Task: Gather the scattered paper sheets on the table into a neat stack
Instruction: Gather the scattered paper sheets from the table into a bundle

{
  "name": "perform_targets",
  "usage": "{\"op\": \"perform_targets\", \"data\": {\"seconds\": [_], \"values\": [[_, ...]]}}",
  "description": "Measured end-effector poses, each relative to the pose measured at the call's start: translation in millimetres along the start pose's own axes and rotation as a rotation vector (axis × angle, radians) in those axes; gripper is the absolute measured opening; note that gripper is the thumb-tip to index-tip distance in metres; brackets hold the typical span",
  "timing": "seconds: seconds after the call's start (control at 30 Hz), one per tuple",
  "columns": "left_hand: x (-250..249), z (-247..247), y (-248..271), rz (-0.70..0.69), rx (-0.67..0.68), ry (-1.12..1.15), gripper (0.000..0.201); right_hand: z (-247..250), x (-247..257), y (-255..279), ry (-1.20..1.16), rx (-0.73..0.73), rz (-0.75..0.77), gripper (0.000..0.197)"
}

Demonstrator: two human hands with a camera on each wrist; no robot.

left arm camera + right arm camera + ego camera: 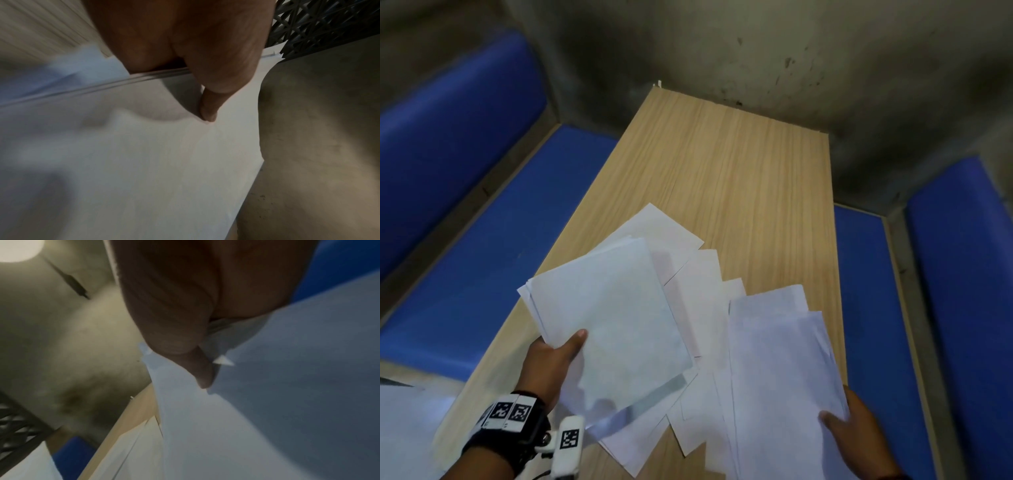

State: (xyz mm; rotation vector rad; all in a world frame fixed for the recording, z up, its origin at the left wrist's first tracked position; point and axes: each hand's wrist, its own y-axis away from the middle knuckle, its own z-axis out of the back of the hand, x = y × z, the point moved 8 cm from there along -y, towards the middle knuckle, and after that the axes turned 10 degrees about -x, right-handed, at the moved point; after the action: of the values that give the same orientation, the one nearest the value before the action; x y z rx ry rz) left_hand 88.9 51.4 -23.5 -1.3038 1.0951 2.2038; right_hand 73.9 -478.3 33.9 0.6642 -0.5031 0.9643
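The paper sheets are split three ways: a partly squared bundle [609, 318] lifted off the table, a second few sheets [784, 359] raised at the right, and loose sheets [695, 308] fanned on the wooden table [739, 164] between and under them. You look mid-gather, so the next move likely calls for laying the right-hand sheets onto the bundle, then collecting the fanned ones and squaring the edges. Your left hand [554, 359] pinches the bundle's near edge, thumb [207, 112] on top, and your right hand [859, 435] pinches the second batch likewise, thumb over the paper.
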Motion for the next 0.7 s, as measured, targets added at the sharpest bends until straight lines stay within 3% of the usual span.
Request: {"op": "perform_targets", "data": {"seconds": [0.23, 0.33, 0.47, 0.6, 0.67, 0.7], "values": [[-19.8, -14.9, -1.5, -0.022, 0.024, 0.038, 0.035, 59.1, 21.9, -5.7, 0.150, 0.011, 0.076, 0.027], [-25.5, -18.6, -2.1, -0.031, 0.014, 0.035, 0.035, 90.4, 42.0, -7.4, 0.068, -0.022, 0.106, 0.039], [-23.6, -28.8, -4.1, -0.010, 0.032, 0.057, 0.037, 112.1, 64.8, -8.9, -0.151, -0.071, 0.102, 0.025], [-18.3, -62.0, 16.0, 0.057, 0.174, 0.092, 0.026, 80.6, 74.6, -12.5, -0.308, 0.011, 0.070, 0.022], [-15.5, -83.7, 35.2, 0.110, 0.287, 0.133, 0.033, 45.9, 80.2, -10.4, -0.395, 0.090, 0.052, 0.023], [-14.6, -93.8, 46.8, 0.138, 0.346, 0.153, 0.042, 27.1, 79.3, -9.9, -0.432, 0.123, 0.031, 0.034]]}}
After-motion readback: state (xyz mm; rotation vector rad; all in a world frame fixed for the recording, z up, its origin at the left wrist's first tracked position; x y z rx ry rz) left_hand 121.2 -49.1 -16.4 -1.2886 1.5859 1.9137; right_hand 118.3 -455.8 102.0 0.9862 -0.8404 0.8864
